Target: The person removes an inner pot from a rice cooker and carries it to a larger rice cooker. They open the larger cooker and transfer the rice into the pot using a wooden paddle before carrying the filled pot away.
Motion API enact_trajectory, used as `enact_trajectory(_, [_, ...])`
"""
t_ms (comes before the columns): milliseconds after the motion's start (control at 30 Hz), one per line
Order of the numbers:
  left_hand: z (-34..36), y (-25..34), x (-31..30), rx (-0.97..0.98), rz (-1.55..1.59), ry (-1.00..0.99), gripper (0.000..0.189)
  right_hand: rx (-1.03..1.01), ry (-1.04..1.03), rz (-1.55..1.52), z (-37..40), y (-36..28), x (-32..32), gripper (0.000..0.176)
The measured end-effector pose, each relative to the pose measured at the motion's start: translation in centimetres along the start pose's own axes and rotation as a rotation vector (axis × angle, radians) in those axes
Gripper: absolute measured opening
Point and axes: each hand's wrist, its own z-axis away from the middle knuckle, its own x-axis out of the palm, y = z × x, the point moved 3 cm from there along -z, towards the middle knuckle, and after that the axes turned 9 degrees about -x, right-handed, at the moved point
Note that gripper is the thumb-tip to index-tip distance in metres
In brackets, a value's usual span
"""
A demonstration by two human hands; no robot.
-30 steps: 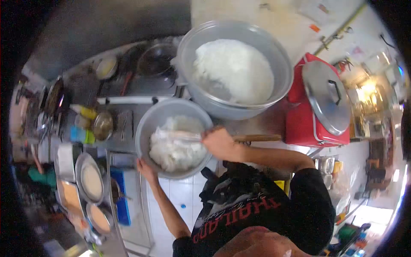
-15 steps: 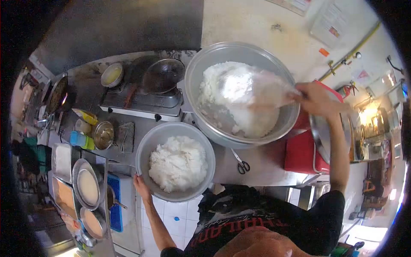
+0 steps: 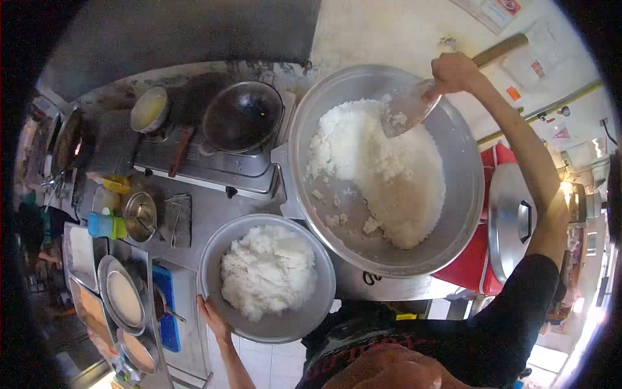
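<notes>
My right hand (image 3: 453, 72) grips a rice paddle with a wooden handle (image 3: 502, 49); its blade (image 3: 409, 113) is over the far side of a large metal pot (image 3: 463, 214). A few clumps cling to the blade. White cooked rice (image 3: 408, 194) is heaped in the pot, with bare metal showing at its lower left. My left hand (image 3: 215, 318) holds the lower left rim of a smaller grey basin (image 3: 214, 272), its fingers partly hidden against the side. A mound of white rice (image 3: 269, 272) fills the middle of that basin.
Left of the pot, a dark wok (image 3: 243, 117) sits on a stove. A small bowl of yellowish liquid (image 3: 150, 110) stands beyond. A metal lid (image 3: 508, 220) leans against a red container (image 3: 457, 266) at right. Pans of pale liquid (image 3: 125, 298) are at lower left.
My right hand has moved up and away with the paddle, which was a blur over the rice. More bare pot bottom shows now. My left hand stays on the basin rim.
</notes>
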Motion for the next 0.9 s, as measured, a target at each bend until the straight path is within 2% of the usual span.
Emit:
enact_trajectory(67, [0.1, -0.6, -0.5, -0.029, 0.073, -0.016, 0.06, -0.024, -0.121, -0.017, -1.8, -1.3, -0.6, 0.071])
enact_trajectory(133, [-0.2, -1.1, -0.3, -0.111, 0.268, -0.053, 0.06, -0.052, -0.157, -0.009, -3.2, -2.0, -0.1, 0.071])
enact_trajectory(200, [0.0, -2.1, -0.3, -0.131, 0.301, -0.068, 0.059, -0.078, -0.208, 0.024, -4.4, -2.9, 0.1, 0.07])
enact_trajectory(267, [-0.3, -3.0, -1.1, -0.057, 0.172, -0.068, 0.059, -0.054, -0.181, 0.008, -5.1, -3.6, 1.4, 0.068])
enact_trajectory(367, [-0.5, -4.3, -1.5, 0.039, 0.158, -0.117, 0.059, -0.068, -0.201, 0.057, -5.8, -6.0, 0.4, 0.067])
enact_trajectory(467, [0.2, -2.3, -0.9, 0.018, 0.127, -0.085, 0.059, -0.07, -0.145, 0.04, -5.2, -7.4, 0.2, 0.067])
enact_trajectory(567, [1.0, 0.2, -0.1, -0.1, 0.254, -0.059, 0.061, -0.035, -0.15, -0.002, -4.0, -7.4, 1.7, 0.069])
enact_trajectory(667, [0.4, -1.0, -0.4, -0.112, 0.25, -0.05, 0.061, 0.015, -0.128, 0.02, -2.5, -8.1, 2.4, 0.072])
enact_trajectory(767, [-0.3, -2.3, -0.7, -0.084, 0.194, -0.072, 0.061, 0.087, -0.221, -0.028, -1.1, -8.7, 2.8, 0.065])
enact_trajectory(900, [0.4, -0.4, 0.1, -0.148, 0.282, -0.045, 0.061, 0.123, -0.082, -0.028, 0.9, -9.3, 3.8, 0.074])
